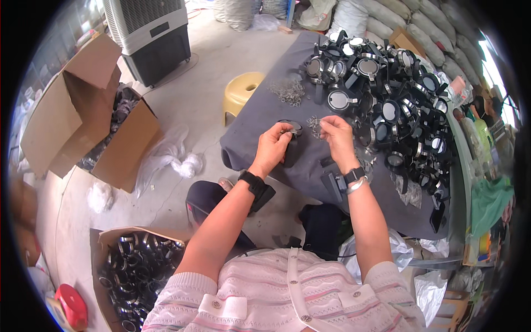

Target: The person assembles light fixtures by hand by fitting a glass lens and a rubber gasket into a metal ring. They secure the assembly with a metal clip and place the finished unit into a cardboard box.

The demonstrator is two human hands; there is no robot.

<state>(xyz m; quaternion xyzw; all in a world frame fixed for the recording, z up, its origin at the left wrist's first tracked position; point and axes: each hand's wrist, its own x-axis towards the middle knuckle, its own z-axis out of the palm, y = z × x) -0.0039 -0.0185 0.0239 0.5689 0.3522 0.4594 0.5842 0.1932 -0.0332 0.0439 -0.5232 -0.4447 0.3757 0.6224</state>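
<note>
1 black handled part (297,130) with a round metal end is at the grey cloth-covered table (254,124), inside its near edge, with bare cloth toward the table's left corner. Its long axis runs roughly front to back: round end away from the wearer, handle toward the table's near edge. The left hand (271,146) curls around it. The right hand (338,138), above the table beside small metal clips (313,126), has bunched fingers; I cannot tell whether they hold 1. Similar parts (381,105) crowd the table's right side; 1 yellow stool (238,91) stands beyond its left edge.
</note>
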